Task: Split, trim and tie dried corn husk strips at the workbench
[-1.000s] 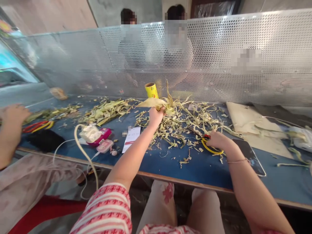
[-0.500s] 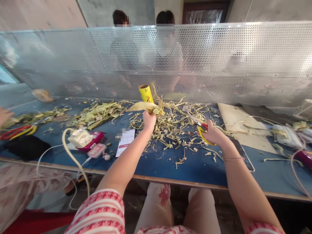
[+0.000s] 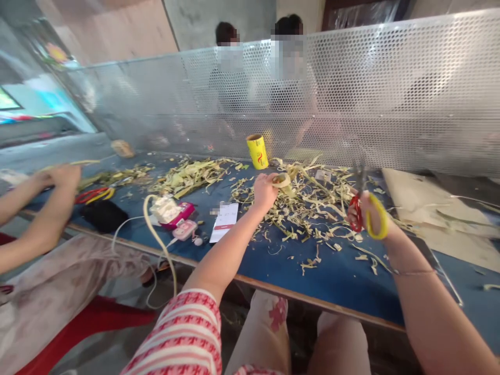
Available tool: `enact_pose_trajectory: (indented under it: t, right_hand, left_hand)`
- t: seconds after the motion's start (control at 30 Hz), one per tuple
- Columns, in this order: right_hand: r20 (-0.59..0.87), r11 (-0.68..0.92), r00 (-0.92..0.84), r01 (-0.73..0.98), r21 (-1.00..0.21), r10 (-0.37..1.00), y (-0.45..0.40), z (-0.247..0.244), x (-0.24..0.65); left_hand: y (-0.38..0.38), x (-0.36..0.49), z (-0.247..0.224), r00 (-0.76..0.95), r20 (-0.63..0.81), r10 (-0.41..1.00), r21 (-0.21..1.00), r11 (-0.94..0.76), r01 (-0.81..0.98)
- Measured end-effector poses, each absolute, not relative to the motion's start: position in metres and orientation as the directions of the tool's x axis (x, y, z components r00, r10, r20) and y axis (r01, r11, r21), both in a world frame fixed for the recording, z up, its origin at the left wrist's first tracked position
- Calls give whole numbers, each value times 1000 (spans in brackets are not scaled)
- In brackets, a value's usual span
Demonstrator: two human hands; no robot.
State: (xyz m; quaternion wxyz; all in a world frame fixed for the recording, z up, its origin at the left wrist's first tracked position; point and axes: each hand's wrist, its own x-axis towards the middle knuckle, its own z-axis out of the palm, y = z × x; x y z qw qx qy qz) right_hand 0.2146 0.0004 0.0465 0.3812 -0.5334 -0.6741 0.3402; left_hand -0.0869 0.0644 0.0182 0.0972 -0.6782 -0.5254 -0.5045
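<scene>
My left hand [image 3: 266, 194] is closed on a pale yellow-green dried leaf strip [image 3: 282, 180], whose end curls out past the fingertips. My right hand [image 3: 369, 211] grips a pair of scissors [image 3: 377, 217] with one red and one yellow handle loop. Their blades point up and away from me and are smeared by motion. Beneath and between both hands lies a heap of cut leaf scraps [image 3: 300, 208] on the blue tabletop [image 3: 281, 271]. Just beyond my left hand stands a yellow cardboard tube [image 3: 257, 152].
A co-worker's hands [image 3: 64, 177] are at the left, near red-yellow scissors [image 3: 96, 195] and a black pouch [image 3: 103, 215]. A leaf pile [image 3: 191, 176], white phone [image 3: 224, 222] and purple device [image 3: 175, 214] lie left of me. Brown paper [image 3: 422, 208] lies right; a perforated metal screen [image 3: 332, 99] stands behind.
The view has swung left, bringing the co-worker's hands into sight. The scissors have turned from pointing toward the heap to pointing upward. The long leaf no longer spreads left from my left hand.
</scene>
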Motion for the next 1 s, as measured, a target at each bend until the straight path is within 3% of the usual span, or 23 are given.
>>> enact_pose_trajectory:
  t: [0.07, 0.13, 0.27, 0.47, 0.77, 1.0]
  right_hand:
    - [40, 39, -294, -8, -999, 955, -6, 52, 210]
    - [-65, -154, -443, -169, -974, 894, -14, 56, 205]
    - [-202, -355, -683, -89, -931, 702, -23, 49, 195]
    - [-304, -398, -836, 113, -910, 457, -21, 22, 176]
    - [-258, -317, -843, 110, -942, 471, -24, 15, 165]
    - [-198, -281, -845, 59, -958, 497, -30, 20, 163]
  left_hand:
    - [65, -85, 19, -96, 802, 590, 412, -429, 804]
    - [66, -83, 20, -139, 798, 586, 459, -443, 771]
    - [66, -80, 23, -216, 802, 557, 525, -484, 700]
    - [59, -70, 32, -295, 795, 530, 587, -549, 595]
    - [39, -42, 41, -322, 637, 700, 742, -444, 502]
    - [32, -37, 46, -372, 595, 713, 804, -538, 253]
